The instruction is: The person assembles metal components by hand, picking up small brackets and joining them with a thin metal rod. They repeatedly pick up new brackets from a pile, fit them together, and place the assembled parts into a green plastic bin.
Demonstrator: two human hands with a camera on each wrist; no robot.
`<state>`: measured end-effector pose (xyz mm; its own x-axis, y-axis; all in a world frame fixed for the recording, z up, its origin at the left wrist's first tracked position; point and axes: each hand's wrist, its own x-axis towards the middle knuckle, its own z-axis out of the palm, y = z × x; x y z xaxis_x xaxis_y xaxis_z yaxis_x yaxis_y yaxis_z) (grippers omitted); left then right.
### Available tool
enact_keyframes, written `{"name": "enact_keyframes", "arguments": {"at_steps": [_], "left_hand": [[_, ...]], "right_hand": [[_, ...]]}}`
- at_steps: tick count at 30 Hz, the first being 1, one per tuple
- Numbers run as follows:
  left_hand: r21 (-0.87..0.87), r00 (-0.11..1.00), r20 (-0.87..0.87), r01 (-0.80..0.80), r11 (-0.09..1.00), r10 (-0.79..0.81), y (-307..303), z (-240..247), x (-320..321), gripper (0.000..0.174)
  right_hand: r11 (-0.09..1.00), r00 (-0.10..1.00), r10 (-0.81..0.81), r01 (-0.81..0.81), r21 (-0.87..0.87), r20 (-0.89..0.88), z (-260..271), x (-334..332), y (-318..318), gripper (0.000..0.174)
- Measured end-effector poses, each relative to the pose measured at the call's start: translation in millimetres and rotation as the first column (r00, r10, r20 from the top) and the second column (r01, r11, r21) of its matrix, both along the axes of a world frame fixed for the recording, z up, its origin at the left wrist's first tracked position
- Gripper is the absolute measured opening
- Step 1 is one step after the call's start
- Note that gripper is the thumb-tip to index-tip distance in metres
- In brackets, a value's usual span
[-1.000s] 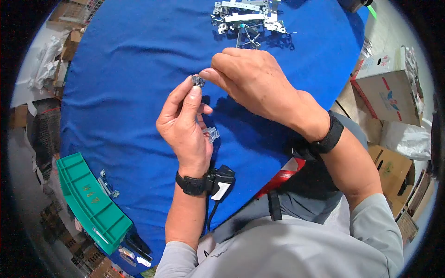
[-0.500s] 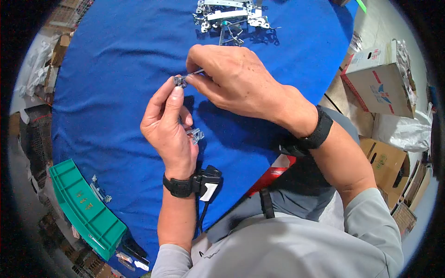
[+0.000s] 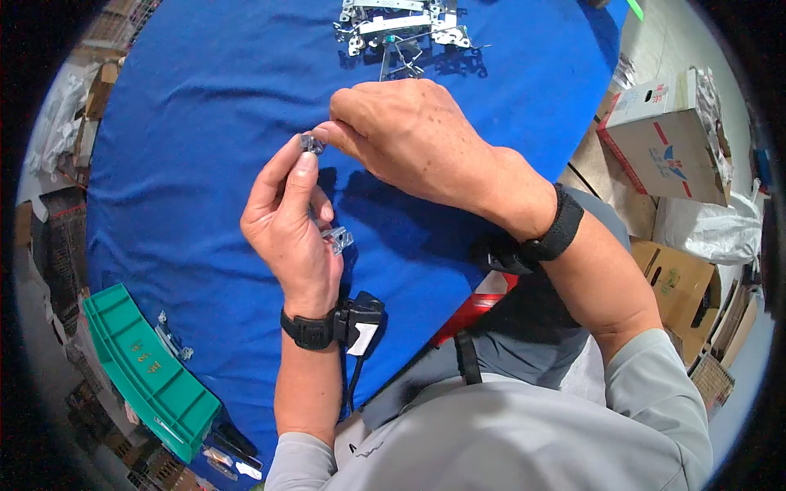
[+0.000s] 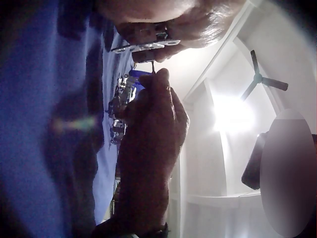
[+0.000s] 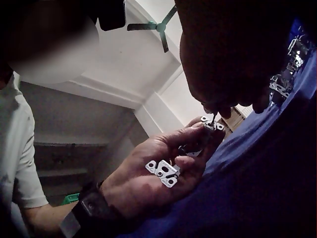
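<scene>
In the head view my left hand (image 3: 286,225) pinches a small metal plate (image 3: 311,145) between thumb and forefinger. A second metal plate (image 5: 163,172), with several round holes, lies against its palm beneath the curled fingers. Over the pinched plate, my right hand (image 3: 426,135) grips a thin metal rod (image 5: 214,118) in its fingertips. The rod's lower end meets the pinched plate in the right wrist view. Most of the rod is hidden by the right hand. Both hands are raised over the blue cloth (image 3: 205,188).
Several metal hinge-like parts (image 3: 393,23) are grouped at the far side of the cloth. A green plastic tray (image 3: 151,368) is at the near left, with small metal parts (image 3: 173,337) beside it. Cardboard boxes (image 3: 667,139) stand on the floor at right.
The head view has shifted, so hands and table appear further left. The right hand has turned slightly at the pinched plate; the rod, visible half a second ago, is now covered in that view.
</scene>
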<state>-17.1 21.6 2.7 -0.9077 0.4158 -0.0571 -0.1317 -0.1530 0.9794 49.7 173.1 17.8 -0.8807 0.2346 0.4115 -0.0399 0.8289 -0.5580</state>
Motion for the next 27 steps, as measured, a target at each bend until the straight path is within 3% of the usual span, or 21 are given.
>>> {"name": "enact_keyframes", "arguments": {"at_steps": [2,5,10,13,17,19,22,27], "left_hand": [[-0.009,1.0,0.002,-0.004,1.0,0.004,0.0,-0.7,-0.4,0.022],[0.026,1.0,0.006,0.005,1.0,-0.005,-0.2,-2.5,-1.2,0.021],[0.01,1.0,-0.009,0.006,1.0,-0.005,-0.1,-1.8,-1.0,0.021],[0.01,1.0,-0.004,0.004,1.0,-0.004,0.2,-1.6,-1.2,0.02],[0.016,1.0,-0.013,0.003,1.0,-0.003,-0.1,-3.2,-1.4,0.02],[0.006,1.0,-0.005,0.003,1.0,-0.003,-0.3,-3.2,-1.5,0.02],[0.009,1.0,0.002,-0.011,1.0,0.011,1.3,-0.5,-0.6,0.02],[0.003,1.0,-0.004,-0.003,1.0,0.003,0.5,-1.6,-0.8,0.02]], "right_hand": [[1.0,0.999,-0.007,0.007,0.012,0.036,0.1,-0.1,-0.6,0.024],[0.996,0.996,0.012,-0.019,-0.084,-0.088,-0.2,-0.2,-1.5,0.023],[1.0,0.999,-0.007,0.006,0.022,0.04,-0.7,-0.2,0.2,0.02],[0.996,0.998,0.009,-0.014,-0.083,-0.057,1.7,1.8,-1.5,0.02],[0.997,0.997,0.031,-0.035,-0.065,-0.066,-3.2,0.0,0.5,0.02],[1.0,1.0,0.018,-0.018,0.026,0.002,-3.2,0.4,1.3,0.019],[0.998,0.998,0.011,-0.015,-0.067,-0.067,0.6,1.6,-2.1,0.02],[1.0,1.0,0.014,-0.014,-0.007,-0.015,-3.5,0.0,0.6,0.021]]}}
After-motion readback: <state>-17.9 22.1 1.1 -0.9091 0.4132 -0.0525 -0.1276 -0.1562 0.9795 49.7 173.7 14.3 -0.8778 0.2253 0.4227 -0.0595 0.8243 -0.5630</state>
